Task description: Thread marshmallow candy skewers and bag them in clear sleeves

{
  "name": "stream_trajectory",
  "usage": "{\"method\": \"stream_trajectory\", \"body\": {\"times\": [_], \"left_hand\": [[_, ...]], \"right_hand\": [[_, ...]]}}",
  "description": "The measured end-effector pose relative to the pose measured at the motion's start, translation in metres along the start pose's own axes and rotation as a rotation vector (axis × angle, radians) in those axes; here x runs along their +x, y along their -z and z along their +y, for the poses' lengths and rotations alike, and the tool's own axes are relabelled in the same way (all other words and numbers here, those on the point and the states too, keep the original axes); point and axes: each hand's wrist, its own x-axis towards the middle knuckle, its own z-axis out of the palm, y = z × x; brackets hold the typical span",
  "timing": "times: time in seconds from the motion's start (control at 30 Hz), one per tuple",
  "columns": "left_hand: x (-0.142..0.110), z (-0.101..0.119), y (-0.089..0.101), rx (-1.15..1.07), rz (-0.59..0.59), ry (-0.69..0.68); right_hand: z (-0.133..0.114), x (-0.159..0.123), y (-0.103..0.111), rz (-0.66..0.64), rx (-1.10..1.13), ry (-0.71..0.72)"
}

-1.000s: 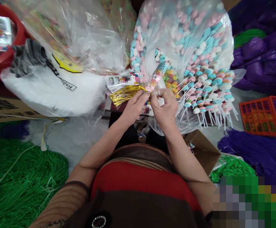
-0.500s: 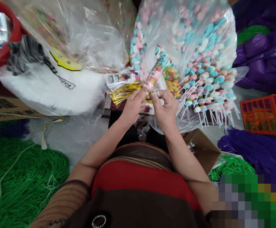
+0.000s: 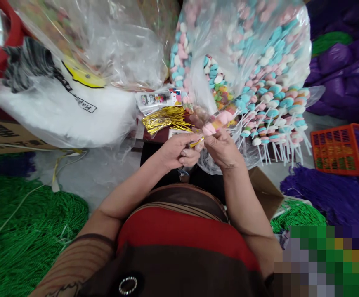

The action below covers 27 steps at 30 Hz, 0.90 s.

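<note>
My left hand [image 3: 177,150] and my right hand [image 3: 222,147] meet in front of my chest, both closed. Between them they pinch the neck of a small clear bag of pastel candy [image 3: 217,119], where a gold twist tie [image 3: 197,142] sticks out. The little bag leans up and to the right from my fingers. A bundle of gold twist ties [image 3: 164,118] lies just beyond my left hand, beside some printed label cards [image 3: 157,100].
A big clear bag of pink, blue and white lollipops [image 3: 260,78] stands right behind my hands. More clear bags [image 3: 99,45] and a white sack [image 3: 68,115] sit at left. Green beads [image 3: 24,231], purple beads [image 3: 331,194], an orange crate [image 3: 340,148] and a cardboard box [image 3: 264,194] surround me.
My hands have dropped lower and closer to me. The small candy bag, upright before, has tipped over to the right, and a gold tie now shows at its neck.
</note>
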Motion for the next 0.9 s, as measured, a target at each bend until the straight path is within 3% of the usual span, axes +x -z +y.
{"method": "stream_trajectory", "body": {"times": [0.13,0.27,0.37,0.6,0.77,0.9], "left_hand": [[0.003,-0.004,0.0,-0.064,-0.017,0.007],[0.006,-0.003,-0.004,-0.133,0.061,-0.053],[0.008,0.0,-0.007,-0.133,0.114,-0.115],[0.022,0.0,-0.001,0.167,0.395,-0.437],[0.028,-0.003,0.008,0.402,0.52,-0.562],[0.028,-0.006,0.01,0.444,0.523,-0.594]], "right_hand": [[0.002,0.001,0.002,-0.057,0.08,-0.068],[0.005,0.009,-0.005,0.097,0.098,-0.016],[0.007,0.015,-0.01,0.257,-0.017,0.076],[0.01,0.022,-0.011,0.436,-0.525,0.352],[0.008,0.024,-0.012,0.464,-0.646,0.429],[0.003,0.022,-0.014,0.419,-0.597,0.409]]}}
